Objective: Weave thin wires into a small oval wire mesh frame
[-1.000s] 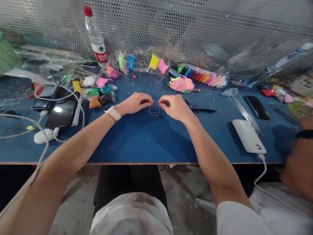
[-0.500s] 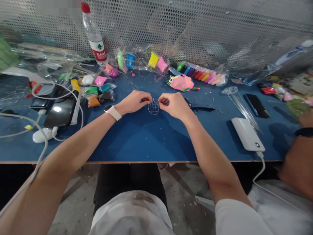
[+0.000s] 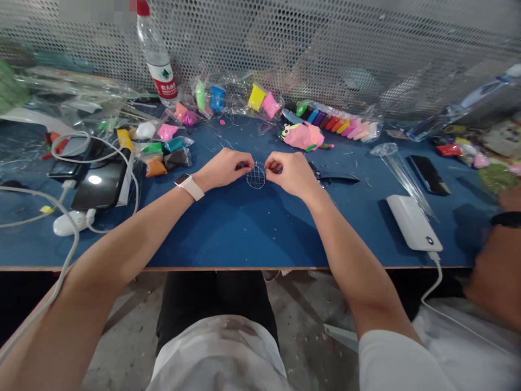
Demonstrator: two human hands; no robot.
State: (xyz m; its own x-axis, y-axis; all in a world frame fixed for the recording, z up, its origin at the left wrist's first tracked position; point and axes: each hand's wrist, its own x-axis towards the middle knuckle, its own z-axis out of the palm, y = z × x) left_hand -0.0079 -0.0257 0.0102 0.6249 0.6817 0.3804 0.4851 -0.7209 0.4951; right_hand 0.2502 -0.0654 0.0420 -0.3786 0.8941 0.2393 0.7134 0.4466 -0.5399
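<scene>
Between my hands is a small round wire grid (image 3: 256, 176), its thin silvery wires crossing inside a ring. My left hand (image 3: 230, 166), with a watch on the wrist, pinches the grid's left upper edge between thumb and fingertips. On the other side, my right hand (image 3: 290, 172) is closed in a pinch at the right edge of the ring. Dark-handled pliers (image 3: 336, 177) lie just right of my right hand, partly hidden behind it. Beyond the hands rests a pink clay figure (image 3: 303, 136) with an eye and green bits.
Coloured clay packets (image 3: 154, 165) lie at left, near phones and cables (image 3: 97, 184). A water bottle (image 3: 161, 70) stands against the perforated metal screen (image 3: 260, 43). At right are a white power bank (image 3: 413, 222), a black phone (image 3: 428, 175) and another person's arm (image 3: 499, 260).
Both hands keep their pinch on the wire grid, and it stays in nearly the same place. The view has shifted very slightly.
</scene>
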